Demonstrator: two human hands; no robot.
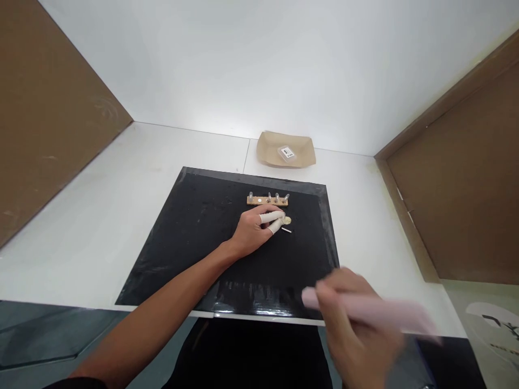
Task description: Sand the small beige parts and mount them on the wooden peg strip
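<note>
Currently the left hand (259,229) presses a small pale disc (287,220) to the black mat (194,227), a metal pin (286,230) just right of its fingertips; the right hand (357,324), well nearer the body, grips a pink tool (373,310).

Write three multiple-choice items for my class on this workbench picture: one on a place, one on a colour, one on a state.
1. Where does the paper tray sit?
A. On the white table beyond the black mat
B. On the mat beside the wooden strip
C. In the right hand

2. What colour is the tool in the right hand?
A. Green
B. Pale pink
C. Black

3. How is the left hand?
A. Raised clear of the table
B. Holding the tray
C. Resting on the mat, covered fingertips by a small round piece

Answers: 1 A, the tray lies past the mat's far edge. 2 B, the blurred tool looks pale pink. 3 C, the hand lies on the mat just below the wooden strip.
</note>
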